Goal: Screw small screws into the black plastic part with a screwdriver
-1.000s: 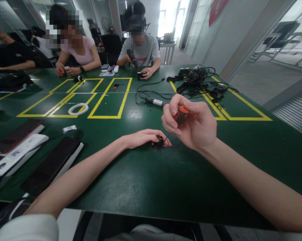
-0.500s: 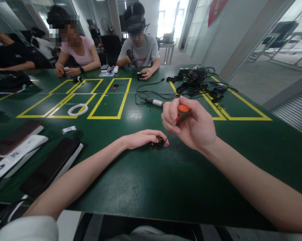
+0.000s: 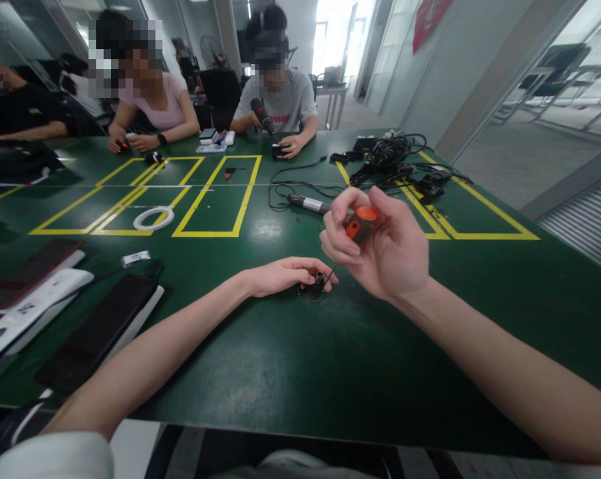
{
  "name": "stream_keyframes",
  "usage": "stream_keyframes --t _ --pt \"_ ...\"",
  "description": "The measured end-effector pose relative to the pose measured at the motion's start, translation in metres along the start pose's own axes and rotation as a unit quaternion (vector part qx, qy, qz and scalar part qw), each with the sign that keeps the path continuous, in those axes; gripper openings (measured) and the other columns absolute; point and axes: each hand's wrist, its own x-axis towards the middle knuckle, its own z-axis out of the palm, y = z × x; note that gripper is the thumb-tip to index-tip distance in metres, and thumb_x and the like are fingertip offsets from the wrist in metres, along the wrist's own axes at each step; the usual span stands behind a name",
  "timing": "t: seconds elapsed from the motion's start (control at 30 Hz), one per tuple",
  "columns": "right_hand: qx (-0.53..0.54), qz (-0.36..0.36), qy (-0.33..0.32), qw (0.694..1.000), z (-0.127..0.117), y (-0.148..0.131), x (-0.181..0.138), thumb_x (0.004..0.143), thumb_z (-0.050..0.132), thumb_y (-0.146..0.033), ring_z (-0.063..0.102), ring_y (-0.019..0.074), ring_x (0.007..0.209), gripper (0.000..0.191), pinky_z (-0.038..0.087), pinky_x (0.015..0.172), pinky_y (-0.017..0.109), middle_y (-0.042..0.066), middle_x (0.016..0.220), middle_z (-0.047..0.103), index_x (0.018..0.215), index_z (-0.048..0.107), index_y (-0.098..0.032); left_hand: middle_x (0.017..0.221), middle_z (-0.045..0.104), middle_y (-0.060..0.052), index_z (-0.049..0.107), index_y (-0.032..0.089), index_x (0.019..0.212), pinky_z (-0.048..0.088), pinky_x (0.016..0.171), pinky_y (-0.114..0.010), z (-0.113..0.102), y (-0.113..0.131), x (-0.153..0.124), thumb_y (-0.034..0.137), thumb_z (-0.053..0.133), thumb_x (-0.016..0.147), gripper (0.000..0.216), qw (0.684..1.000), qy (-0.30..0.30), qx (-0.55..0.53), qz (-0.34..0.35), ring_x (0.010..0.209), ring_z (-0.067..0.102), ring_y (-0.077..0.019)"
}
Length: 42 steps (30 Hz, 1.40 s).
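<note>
In my right hand [image 3: 377, 243] is a screwdriver [image 3: 361, 225] with an orange and dark grey handle, fingers wrapped round it. Its thin shaft slants down and left to a small dark round part [image 3: 314, 287] on the green table. That part has a short upright post with a hollow-looking top. My left hand [image 3: 293, 276] lies low on the table and holds the part at its far and left side, thumb near the post. Exactly where the screwdriver tip meets the part is too small to make out.
Beyond my right hand lies a grey and black electric screwdriver [image 3: 308, 204] with its cord. A heap of black cables [image 3: 390, 159] sits at the back right. A white ring of tape [image 3: 153, 218], phones and a power bank [image 3: 28, 313] lie left. Across the table, a person [image 3: 278, 100] holds a power tool.
The screwdriver handle has turned a little in my right hand, and the fingers have shifted on it. My left hand still holds the dark part in the same place.
</note>
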Motion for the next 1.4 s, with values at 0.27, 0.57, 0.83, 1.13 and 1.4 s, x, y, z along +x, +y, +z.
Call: stream_keyframes --t 0.27,0.57,0.83,1.13,1.4 --pt "0.002 0.007 0.004 1.0 0.003 0.0005 0.0005 0.097 0.061 -0.053 0.037 0.0097 0.044 0.045 0.032 0.042 0.024 -0.005 0.055 0.043 0.068 0.047 -0.022 0.105 0.074 -0.007 0.074 0.017 0.097 0.043 0.095 -0.033 0.0002 -0.0002 0.0002 0.023 0.063 0.082 0.019 1.0 0.008 0.019 -0.012 0.101 0.063 -0.0192" --pt "0.0 -0.012 0.003 1.0 0.0022 -0.0011 0.0006 0.096 0.063 -0.052 0.034 0.0089 0.043 0.041 0.03 0.042 0.024 -0.005 0.056 0.046 0.071 0.049 -0.022 0.1 0.072 -0.006 0.072 0.017 0.095 0.043 0.097 -0.034 0.0035 0.001 0.001 0.018 0.064 0.081 0.016 1.0 0.01 -0.004 0.008 0.098 0.062 -0.0182" --pt "0.016 -0.007 -0.004 1.0 0.0003 0.0003 -0.0013 0.096 0.062 -0.056 0.031 0.0088 0.041 0.039 0.03 0.042 0.022 -0.009 0.052 0.04 0.078 0.049 -0.024 0.101 0.072 -0.006 0.071 0.017 0.096 0.043 0.094 -0.033 0.0028 0.0008 -0.0003 0.02 0.066 0.08 0.017 1.0 0.016 -0.005 0.014 0.099 0.062 -0.0192" --pt "0.009 0.021 0.014 1.0 0.0049 -0.0007 -0.0001 0.097 0.06 -0.06 0.034 0.0092 0.042 0.049 0.034 0.042 0.024 -0.007 0.052 0.04 0.069 0.047 -0.022 0.099 0.071 -0.005 0.07 0.017 0.097 0.043 0.093 -0.033 0.0019 -0.0004 0.0009 0.021 0.067 0.078 0.019 1.0 0.025 -0.002 0.004 0.097 0.061 -0.0188" --pt "0.012 0.008 0.012 1.0 0.0054 -0.0024 -0.0006 0.097 0.063 -0.051 0.038 0.0093 0.044 0.043 0.035 0.043 0.024 -0.004 0.058 0.049 0.069 0.047 -0.022 0.097 0.07 -0.005 0.071 0.017 0.094 0.042 0.093 -0.033 0.0031 0.001 0.0009 0.02 0.067 0.079 0.016 1.0 0.019 -0.012 0.007 0.096 0.061 -0.0181"
